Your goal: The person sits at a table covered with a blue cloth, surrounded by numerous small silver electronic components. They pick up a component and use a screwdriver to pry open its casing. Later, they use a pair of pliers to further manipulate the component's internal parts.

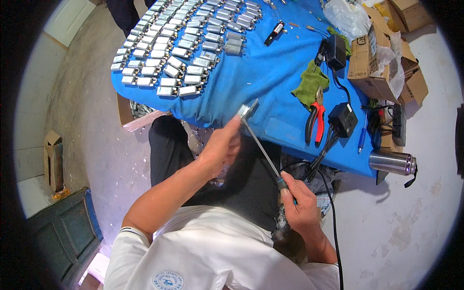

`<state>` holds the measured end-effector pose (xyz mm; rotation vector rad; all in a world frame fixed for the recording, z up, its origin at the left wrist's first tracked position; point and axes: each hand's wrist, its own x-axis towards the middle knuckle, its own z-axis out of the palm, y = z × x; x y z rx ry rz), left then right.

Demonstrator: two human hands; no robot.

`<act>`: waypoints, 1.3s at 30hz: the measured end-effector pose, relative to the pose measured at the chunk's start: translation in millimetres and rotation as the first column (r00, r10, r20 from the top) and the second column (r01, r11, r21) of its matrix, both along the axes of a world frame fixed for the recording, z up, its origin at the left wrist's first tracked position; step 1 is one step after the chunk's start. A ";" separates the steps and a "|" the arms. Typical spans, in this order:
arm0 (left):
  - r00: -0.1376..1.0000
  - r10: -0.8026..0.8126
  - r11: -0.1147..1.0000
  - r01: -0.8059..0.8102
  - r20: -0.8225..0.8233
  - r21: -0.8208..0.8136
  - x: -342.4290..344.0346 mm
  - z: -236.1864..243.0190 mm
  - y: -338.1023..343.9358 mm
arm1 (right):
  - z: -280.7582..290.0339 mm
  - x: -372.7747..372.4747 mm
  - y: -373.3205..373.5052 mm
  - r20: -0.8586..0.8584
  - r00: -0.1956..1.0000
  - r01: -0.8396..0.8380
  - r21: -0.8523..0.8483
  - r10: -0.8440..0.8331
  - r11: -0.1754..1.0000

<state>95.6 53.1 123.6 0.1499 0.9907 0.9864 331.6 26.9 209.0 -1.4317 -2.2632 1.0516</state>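
Observation:
My left hand (222, 147) reaches to the near edge of the blue-covered table, its fingers closed on a small silver metal block (247, 111) that is blurred. My right hand (300, 200) is wrapped round the dark and teal handle of a screwdriver (263, 151). Its long thin metal shaft slants up and left to the block by my left fingertips. Whether the tip touches the block, I cannot tell. Many similar silver blocks (191, 90), with dark and brass-coloured ends, lie in rows on the table's left side.
Red-and-black pliers (315, 118) lie by a green cloth (311, 86) on the blue table cover (270, 77). A black adapter (336, 50), a black box with cables (342, 120) and a steel flask (392, 163) are at the right. An open carton (372, 72) stands behind them.

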 end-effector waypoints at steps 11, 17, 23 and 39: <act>0.987 0.141 0.989 -0.136 0.073 -0.065 2.2 -1.3 -1.0 | 2.5 4.3 -3.1 -0.043 0.999 0.016 -0.182 -0.024 0.983; 0.983 0.175 0.982 -0.170 0.052 -0.083 3.5 0.4 -1.5 | 4.3 3.4 0.0 -0.080 0.997 0.001 -0.141 -0.012 0.990; 0.981 0.193 0.980 -0.191 0.023 -0.062 6.3 -0.8 -1.8 | 11.9 2.0 4.1 -0.062 0.998 0.016 -0.156 -0.026 0.988; 0.979 0.202 0.977 -0.203 -0.023 -0.058 8.7 1.2 1.9 | 22.3 -7.4 16.7 0.079 0.995 -0.053 -0.045 0.057 0.998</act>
